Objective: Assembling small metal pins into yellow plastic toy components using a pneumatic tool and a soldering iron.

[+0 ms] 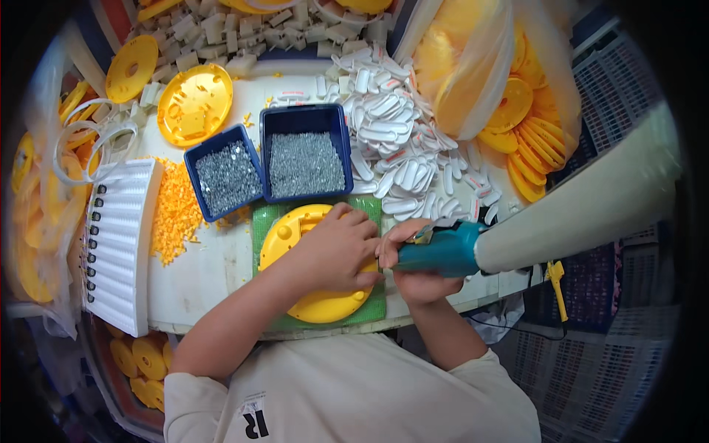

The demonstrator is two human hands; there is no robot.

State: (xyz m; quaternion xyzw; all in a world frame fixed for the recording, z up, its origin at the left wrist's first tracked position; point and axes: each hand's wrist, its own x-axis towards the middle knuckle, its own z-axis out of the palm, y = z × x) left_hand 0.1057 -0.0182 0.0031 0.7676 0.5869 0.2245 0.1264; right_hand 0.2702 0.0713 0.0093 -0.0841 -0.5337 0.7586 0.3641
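Note:
A round yellow plastic part (325, 306) with raised fittings lies on a green mat (378, 295) at the table's front edge. My left hand (336, 251) rests palm down across it, thumb apart from the fingers. That hand covers much of the part's middle. In my right hand (417, 277) is an electric screwdriver (439, 249) with a teal body and a long pale barrel running up to the right. My right fingers wrap round its teal end, next to my left fingertips at the part's right rim. The tool's tip is hidden by my fingers.
Two blue bins (306, 118) of small metal pieces stand behind the mat. Small orange pieces (173, 210) lie beside a white ridged tray (122, 244). White plastic parts (388, 118) are heaped behind right. Bags of yellow discs (509, 103) flank the table; a yellow tool (557, 288) hangs at right.

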